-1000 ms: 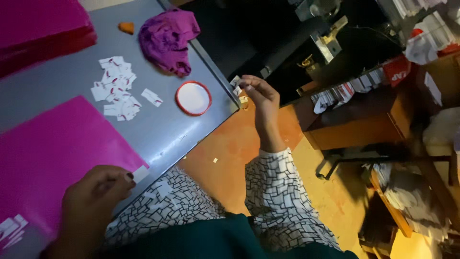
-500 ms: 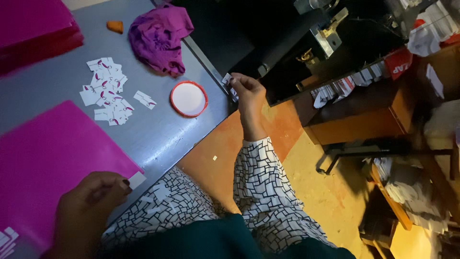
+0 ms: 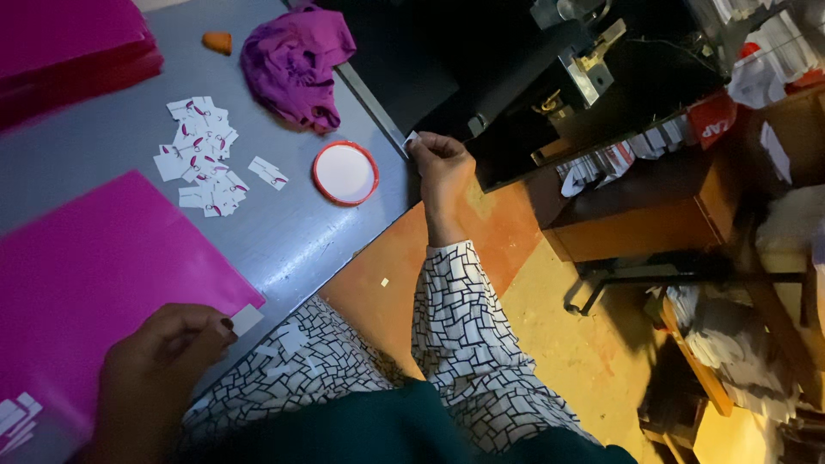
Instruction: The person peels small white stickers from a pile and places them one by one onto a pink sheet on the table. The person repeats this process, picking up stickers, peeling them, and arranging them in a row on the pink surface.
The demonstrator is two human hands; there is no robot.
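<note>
My right hand [image 3: 443, 163] reaches out to the right edge of the grey table [image 3: 284, 241] and pinches a small white paper slip [image 3: 412, 138] between thumb and fingers. My left hand [image 3: 163, 361] lies curled at the near edge of a large pink sheet [image 3: 94, 266], its fingertips on another white paper slip [image 3: 246, 319]. A loose pile of small white printed labels [image 3: 202, 159] lies on the table between the hands. Beside the pile sits a round red-rimmed white lid [image 3: 345, 173].
A crumpled purple cloth [image 3: 296, 60] and a small orange object [image 3: 217, 41] lie at the table's far end. A stack of pink sheets [image 3: 69, 43] fills the top left corner. Right of the table stand a dark machine [image 3: 550, 77], a wooden cabinet [image 3: 653, 215] and cluttered floor.
My right hand has moved up to the table's edge with the small slip. My left hand has stayed on the pink sheet.
</note>
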